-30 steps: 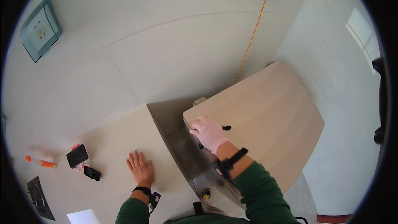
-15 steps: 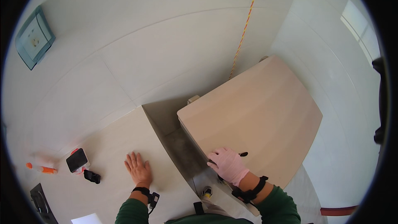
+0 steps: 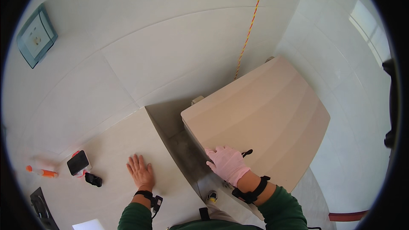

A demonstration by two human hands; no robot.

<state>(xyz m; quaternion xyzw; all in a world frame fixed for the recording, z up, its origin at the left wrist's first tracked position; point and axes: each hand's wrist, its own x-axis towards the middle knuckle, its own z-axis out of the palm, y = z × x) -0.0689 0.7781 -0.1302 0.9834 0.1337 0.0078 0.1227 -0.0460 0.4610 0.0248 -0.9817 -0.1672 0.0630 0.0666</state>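
My bare left hand (image 3: 140,171) lies flat on the pale counter (image 3: 123,140), fingers spread and holding nothing. In a pink glove, my right hand (image 3: 229,163) is palm down at the near left edge of the beige tabletop (image 3: 264,110). Its fingers curve over that edge. From beneath the glove pokes the tip of a slim black handle (image 3: 247,152); the hand covers the rest, so its kind stays hidden. Both wrists wear black straps with small devices.
Left on the counter are a black-screened device (image 3: 79,163), a small black gadget (image 3: 93,179), an orange-and-white bottle (image 3: 41,172) and a white sheet (image 3: 88,224). A dark gap separates counter and tabletop. A red-yellow cord (image 3: 248,38) hangs along the wall.
My right hand has shifted slightly left and away from me along the tabletop edge, and the black handle tip has moved with it. My left hand has stayed in place.
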